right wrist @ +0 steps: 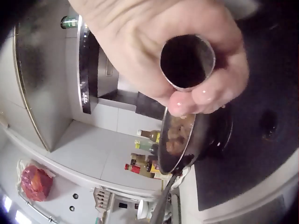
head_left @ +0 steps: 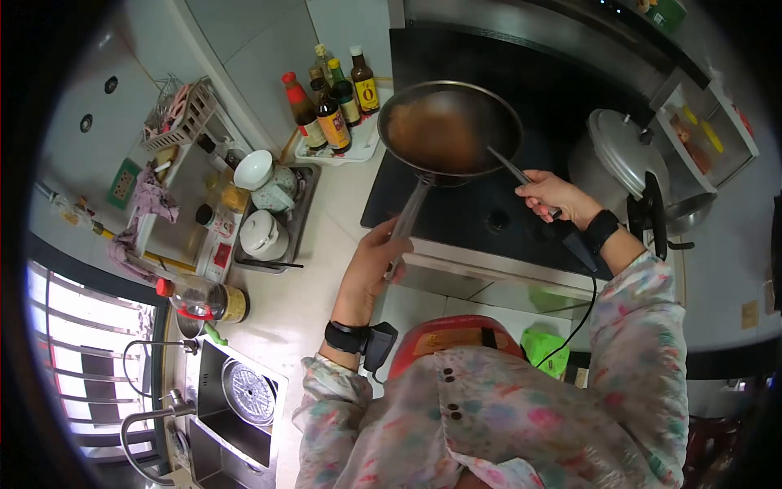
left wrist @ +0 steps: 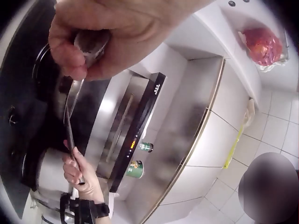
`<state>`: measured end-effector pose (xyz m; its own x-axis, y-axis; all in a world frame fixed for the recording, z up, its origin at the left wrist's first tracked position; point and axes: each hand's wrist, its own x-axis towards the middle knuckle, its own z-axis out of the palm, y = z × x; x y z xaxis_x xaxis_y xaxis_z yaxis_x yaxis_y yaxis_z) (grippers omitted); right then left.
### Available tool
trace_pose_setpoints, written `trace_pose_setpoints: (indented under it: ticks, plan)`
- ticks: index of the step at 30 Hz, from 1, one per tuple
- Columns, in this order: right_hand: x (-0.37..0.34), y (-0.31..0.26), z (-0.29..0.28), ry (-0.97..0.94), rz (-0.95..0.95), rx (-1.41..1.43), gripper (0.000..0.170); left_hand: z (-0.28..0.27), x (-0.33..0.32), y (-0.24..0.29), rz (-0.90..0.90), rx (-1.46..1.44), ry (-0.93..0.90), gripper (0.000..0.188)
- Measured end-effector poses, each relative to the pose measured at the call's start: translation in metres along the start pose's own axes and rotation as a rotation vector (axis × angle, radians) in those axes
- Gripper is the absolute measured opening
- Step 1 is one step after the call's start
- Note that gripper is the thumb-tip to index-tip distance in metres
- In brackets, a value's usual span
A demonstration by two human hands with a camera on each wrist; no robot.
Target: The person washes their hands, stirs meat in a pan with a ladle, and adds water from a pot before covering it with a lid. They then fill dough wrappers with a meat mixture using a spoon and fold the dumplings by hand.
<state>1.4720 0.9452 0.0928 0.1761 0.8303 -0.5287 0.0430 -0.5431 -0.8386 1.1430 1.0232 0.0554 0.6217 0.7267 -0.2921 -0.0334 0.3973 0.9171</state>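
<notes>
- Our patterned shirt (head_left: 521,399) is nearest.
- Our left hand (head_left: 376,257) grips the pan handle (head_left: 414,204); our right hand (head_left: 566,200) grips a metal utensil (head_left: 507,165).
- Over the black stove (head_left: 456,213): the pan (head_left: 503,122), brown food (head_left: 428,134) inside.

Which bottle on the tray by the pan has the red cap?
The leftmost bottle on the tray in the head view, at the opposite end from the white-capped one; no other cap there looks red.

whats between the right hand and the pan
In the head view, a metal utensil spans from the right hand to the pan, with black cooktop below.
</notes>
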Motion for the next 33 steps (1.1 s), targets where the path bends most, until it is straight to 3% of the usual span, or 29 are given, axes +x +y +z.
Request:
trace_pose_setpoints:
  ticks: [5,6,7,11,20,26,29,33]
  plan:
    - [-0.006,0.012,-0.013,-0.002,-0.067,-0.113,0.019,0.007,-0.007,0.003,-0.036,-0.023,0.032,0.050]
    - [-0.011,0.013,-0.018,0.008,-0.082,-0.154,0.024,0.007,-0.006,0.001,-0.033,-0.032,0.031,0.049]
    - [-0.018,0.015,-0.022,0.032,-0.093,-0.197,0.045,0.008,-0.006,0.000,-0.036,-0.041,0.030,0.048]
    - [-0.048,0.021,-0.026,0.204,-0.151,-0.492,0.061,0.014,-0.007,0.000,-0.020,-0.048,0.017,0.046]
    - [-0.104,0.036,-0.020,0.423,-0.415,-1.040,0.061,0.013,-0.007,-0.007,-0.015,-0.046,0.020,0.048]
    - [-0.131,0.032,0.000,0.445,-0.327,-1.151,0.064,0.016,-0.008,-0.008,-0.013,-0.072,0.042,0.050]
    - [-0.134,0.037,0.001,0.500,-0.452,-1.223,0.066,0.016,-0.008,-0.009,-0.009,-0.088,0.021,0.051]
    - [-0.149,0.025,0.012,0.538,-0.421,-1.284,0.070,0.014,-0.006,-0.009,-0.007,-0.099,0.001,0.051]
